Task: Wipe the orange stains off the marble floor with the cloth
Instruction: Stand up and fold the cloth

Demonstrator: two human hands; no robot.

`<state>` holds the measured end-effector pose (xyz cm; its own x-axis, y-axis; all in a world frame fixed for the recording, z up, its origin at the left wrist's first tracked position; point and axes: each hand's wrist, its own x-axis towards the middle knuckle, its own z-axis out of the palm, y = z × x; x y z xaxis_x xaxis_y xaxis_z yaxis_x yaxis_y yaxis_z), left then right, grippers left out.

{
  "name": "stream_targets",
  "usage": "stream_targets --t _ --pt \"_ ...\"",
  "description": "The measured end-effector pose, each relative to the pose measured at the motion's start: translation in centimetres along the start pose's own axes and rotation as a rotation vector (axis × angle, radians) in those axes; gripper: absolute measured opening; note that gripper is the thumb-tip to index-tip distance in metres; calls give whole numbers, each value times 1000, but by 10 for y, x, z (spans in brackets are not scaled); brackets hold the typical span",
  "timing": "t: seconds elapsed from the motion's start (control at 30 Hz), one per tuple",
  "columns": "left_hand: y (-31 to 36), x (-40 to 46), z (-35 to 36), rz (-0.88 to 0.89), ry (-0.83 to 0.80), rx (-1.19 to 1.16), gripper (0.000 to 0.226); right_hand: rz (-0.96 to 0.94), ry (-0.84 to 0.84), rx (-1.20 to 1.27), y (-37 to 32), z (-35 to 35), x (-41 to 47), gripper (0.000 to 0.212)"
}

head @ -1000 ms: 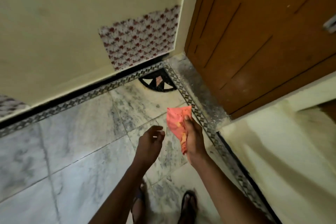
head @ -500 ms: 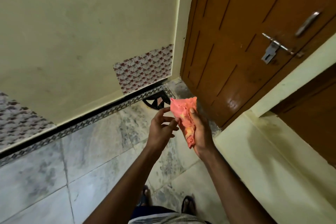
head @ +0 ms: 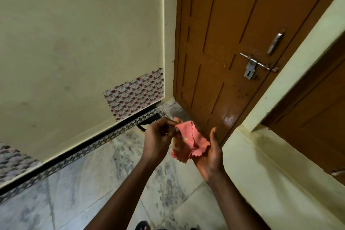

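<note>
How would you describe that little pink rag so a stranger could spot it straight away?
Start at the brown wooden door on the right and look down to its bottom corner. In front of it, two hands are raised above the marble floor; the cloth lies crumpled across the right hand while the left hand pinches its upper edge. It is the only salmon-pink, zigzag-edged thing there.

Pink-orange cloth point(head: 188, 141); grey-veined white marble floor point(head: 78, 188); brown door point(head: 233, 39); cream wall point(head: 74, 33).

We stand in a home hallway: marble floor point(head: 78, 179), painted wall point(head: 74, 33), latched wooden door point(head: 224, 43) beyond our hands.
</note>
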<state>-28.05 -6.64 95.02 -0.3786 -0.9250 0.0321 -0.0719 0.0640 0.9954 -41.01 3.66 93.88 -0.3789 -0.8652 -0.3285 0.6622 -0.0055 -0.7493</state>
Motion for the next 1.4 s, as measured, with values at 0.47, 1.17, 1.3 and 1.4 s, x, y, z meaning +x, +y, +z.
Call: stream_targets --t 0.47,1.17,1.3,1.4 --pt "68 -5 65 31 -317 232 28 -139 80 -366 -83 -63 -1 49" --pt "72 -40 143 203 -208 521 23 -60 -93 -969 -132 -150 -24 62" --pt "86 -40 130 396 -297 693 17 -48 -105 -1047 -136 -141 -31 52" --pt "102 -34 113 465 -361 725 24 -54 -203 -1044 -135 -124 -42 47"
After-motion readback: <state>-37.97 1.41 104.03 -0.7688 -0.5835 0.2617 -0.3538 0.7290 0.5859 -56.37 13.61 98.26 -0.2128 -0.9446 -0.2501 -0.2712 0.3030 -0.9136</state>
